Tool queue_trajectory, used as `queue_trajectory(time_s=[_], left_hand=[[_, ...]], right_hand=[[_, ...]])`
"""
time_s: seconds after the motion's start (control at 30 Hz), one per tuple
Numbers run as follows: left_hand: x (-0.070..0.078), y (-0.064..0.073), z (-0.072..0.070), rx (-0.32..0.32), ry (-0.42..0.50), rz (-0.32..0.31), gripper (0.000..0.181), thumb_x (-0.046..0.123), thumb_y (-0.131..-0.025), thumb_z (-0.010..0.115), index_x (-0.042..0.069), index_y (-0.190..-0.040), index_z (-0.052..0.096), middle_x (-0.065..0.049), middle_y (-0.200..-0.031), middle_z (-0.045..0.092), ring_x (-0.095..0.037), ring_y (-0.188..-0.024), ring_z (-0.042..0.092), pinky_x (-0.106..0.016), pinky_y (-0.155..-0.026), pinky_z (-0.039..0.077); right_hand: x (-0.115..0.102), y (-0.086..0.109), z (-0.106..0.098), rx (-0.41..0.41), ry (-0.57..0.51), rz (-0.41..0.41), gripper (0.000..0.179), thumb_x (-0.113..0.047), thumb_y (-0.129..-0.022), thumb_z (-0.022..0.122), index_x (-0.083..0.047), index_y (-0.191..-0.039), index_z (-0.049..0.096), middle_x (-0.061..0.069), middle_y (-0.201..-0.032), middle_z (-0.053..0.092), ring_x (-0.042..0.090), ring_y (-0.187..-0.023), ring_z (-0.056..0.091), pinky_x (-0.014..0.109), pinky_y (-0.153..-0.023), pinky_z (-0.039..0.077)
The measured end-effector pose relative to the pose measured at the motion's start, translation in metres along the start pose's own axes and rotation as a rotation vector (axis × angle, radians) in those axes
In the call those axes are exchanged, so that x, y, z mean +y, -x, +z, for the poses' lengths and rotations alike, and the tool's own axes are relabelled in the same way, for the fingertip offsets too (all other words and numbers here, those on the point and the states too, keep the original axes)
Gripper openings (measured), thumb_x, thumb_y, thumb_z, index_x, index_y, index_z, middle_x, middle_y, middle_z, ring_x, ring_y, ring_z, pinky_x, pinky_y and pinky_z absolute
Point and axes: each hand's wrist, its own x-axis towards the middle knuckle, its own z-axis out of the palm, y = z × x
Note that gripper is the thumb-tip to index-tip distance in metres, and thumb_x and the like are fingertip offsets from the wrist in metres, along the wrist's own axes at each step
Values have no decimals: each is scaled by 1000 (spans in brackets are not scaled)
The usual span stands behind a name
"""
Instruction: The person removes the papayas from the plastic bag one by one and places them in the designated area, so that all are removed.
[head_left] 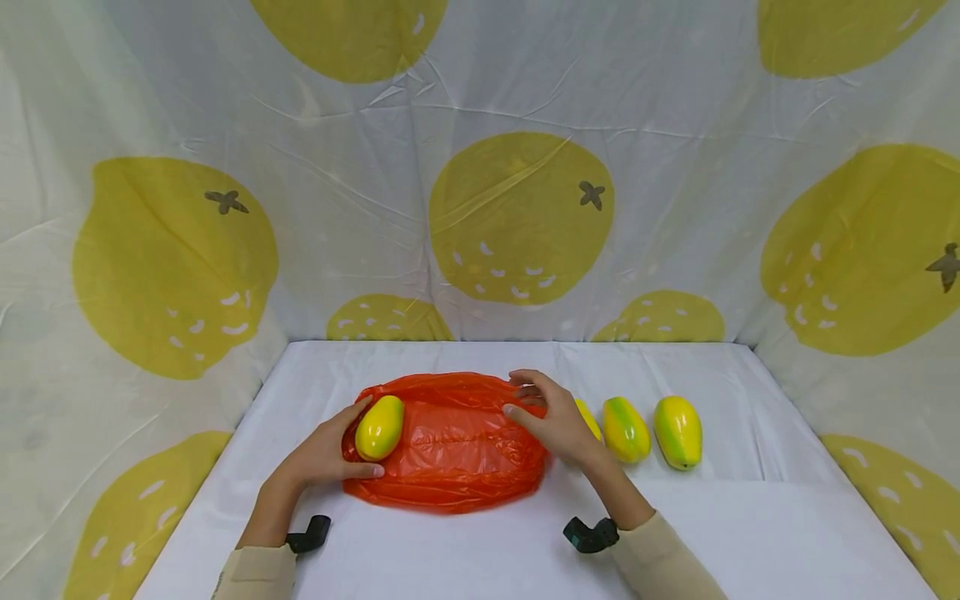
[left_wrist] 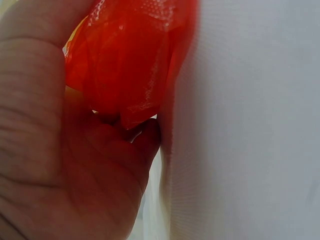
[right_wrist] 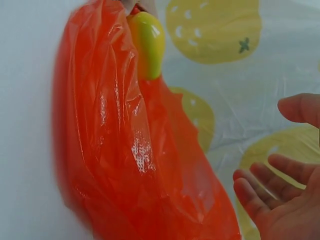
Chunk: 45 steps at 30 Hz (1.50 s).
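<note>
A red plastic bag (head_left: 465, 446) lies spread on the table with its rim raised around the middle. My left hand (head_left: 326, 446) holds the bag's left end, thumb at the front and fingers behind; red film (left_wrist: 125, 60) shows between them in the left wrist view. A glossy yellow-green papaya (head_left: 379, 428) rests inside the bag's left end, right by this hand. My right hand (head_left: 553, 417) is over the bag's right edge, fingers loosely bent and apart, with nothing in its grasp. In the right wrist view those fingers (right_wrist: 265, 190) stand clear of the film.
To the right of the bag, three more fruits lie in a row: one papaya (head_left: 588, 419) partly hidden behind my right hand, a second papaya (head_left: 626, 430) and a third papaya (head_left: 678, 432). White cloth (head_left: 787, 533) covers the table. Lemon-printed curtains (head_left: 675, 208) enclose the back and sides.
</note>
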Motion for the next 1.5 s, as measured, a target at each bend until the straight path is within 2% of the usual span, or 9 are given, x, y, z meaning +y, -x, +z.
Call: queue_trajectory(time_s=[0.1, 0.4, 0.47, 0.77, 1.13, 1.5], left_hand=[[0, 0, 0, 1, -5, 3, 123, 58, -66, 91, 17, -163, 28, -12, -160, 43, -40, -143, 43, -63, -102, 53], [0, 1, 0, 6, -20, 18, 123, 58, -66, 91, 16, -163, 28, -12, -159, 44, -40, -143, 44, -66, -106, 48], [0, 1, 0, 6, -21, 22, 123, 58, -66, 91, 15, -163, 28, -13, -160, 43, -40, -143, 44, -67, -107, 47], [1, 1, -1, 5, -9, 22, 122, 57, -67, 91, 16, -163, 28, -13, -160, 43, -41, -143, 44, -65, -104, 51], [1, 0, -4, 9, -2, 25, 122, 56, -67, 91, 16, -163, 28, -13, -159, 43, -41, -142, 44, -64, -102, 52], [1, 1, -2, 5, 0, 19, 123, 57, -66, 91, 15, -163, 27, -14, -160, 43, -41, -143, 44, -65, -104, 50]], right_hand=[[0, -1, 6, -12, -10, 1, 55, -31, -95, 75, -20, -145, 53, 13, -145, 57, 31, -127, 61, 48, -104, 56], [3, -7, 26, -15, 13, 8, 55, -35, -94, 74, -21, -144, 55, 10, -141, 61, 27, -123, 63, 45, -100, 59], [3, -8, 29, -23, 20, 5, 56, -36, -95, 73, -19, -145, 54, 8, -141, 60, 26, -124, 63, 44, -100, 59], [-4, -19, 47, -84, 29, -39, 62, -36, -97, 71, -9, -149, 50, 13, -148, 55, 30, -127, 61, 49, -107, 53], [-11, -30, 78, -136, 28, -34, 59, -40, -97, 70, -16, -147, 50, 10, -149, 54, 24, -123, 61, 42, -103, 56], [-13, -37, 109, -162, 61, 50, 67, -44, -95, 72, -11, -149, 48, 9, -148, 55, 21, -120, 62, 39, -96, 60]])
